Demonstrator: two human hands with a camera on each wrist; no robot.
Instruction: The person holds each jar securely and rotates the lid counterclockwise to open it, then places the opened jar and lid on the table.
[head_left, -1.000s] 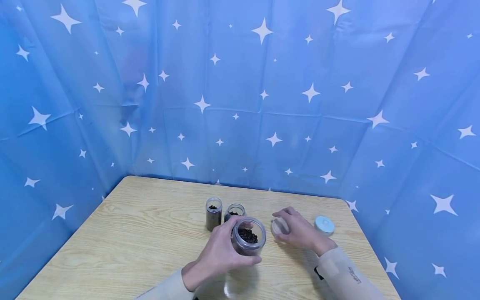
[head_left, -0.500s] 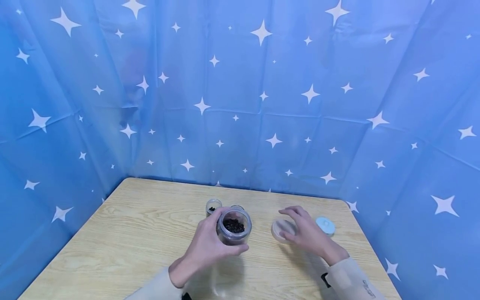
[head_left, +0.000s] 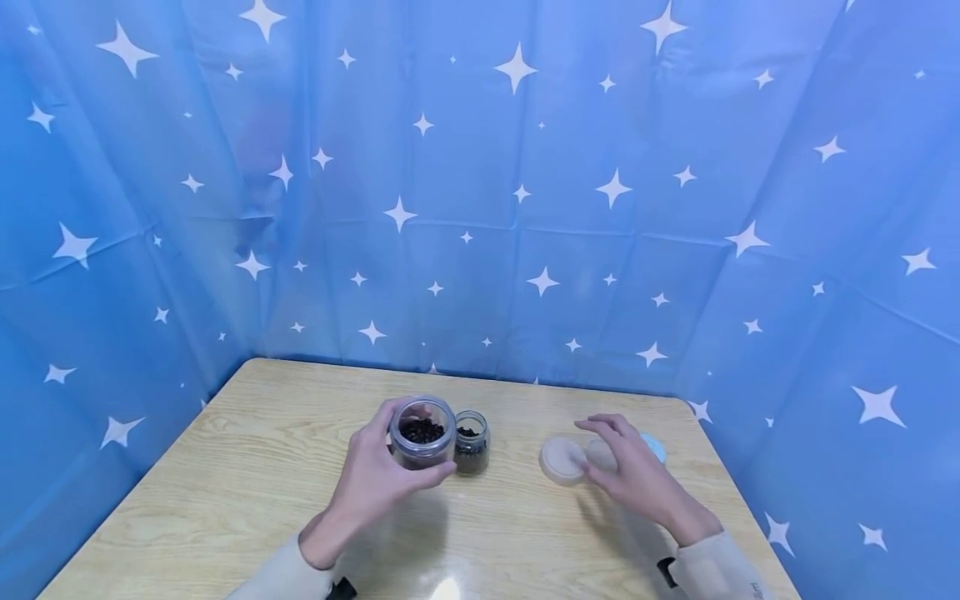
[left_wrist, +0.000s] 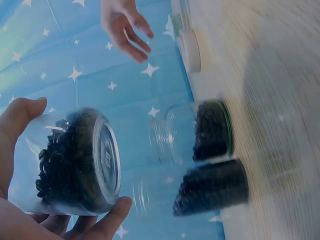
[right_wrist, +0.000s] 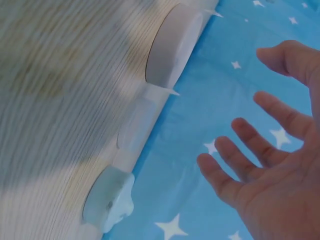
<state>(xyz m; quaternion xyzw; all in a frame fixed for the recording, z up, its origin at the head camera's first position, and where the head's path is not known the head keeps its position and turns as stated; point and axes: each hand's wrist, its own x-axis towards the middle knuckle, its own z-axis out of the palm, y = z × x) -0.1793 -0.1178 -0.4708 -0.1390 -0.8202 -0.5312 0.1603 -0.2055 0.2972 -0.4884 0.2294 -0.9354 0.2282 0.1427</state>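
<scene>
My left hand grips a clear glass jar partly filled with dark beans, held above the table. The jar is uncovered. In the left wrist view its base shows clear of the tabletop. Beyond it stand a small rounded jar and a narrow cylindrical jar, both containing dark beans; the held jar hides the narrow one in the head view. My right hand hovers with spread fingers near a whitish round lid, holding nothing.
A thin translucent lid lies between the whitish lid and a light blue lid with a raised shape on top. The wood-grain table ends at a blue curtain with white stars.
My left hand has carried the jar leftward, from in front of the small jar to in front of the narrow one. The right hand has moved right, away from the whitish lid.
</scene>
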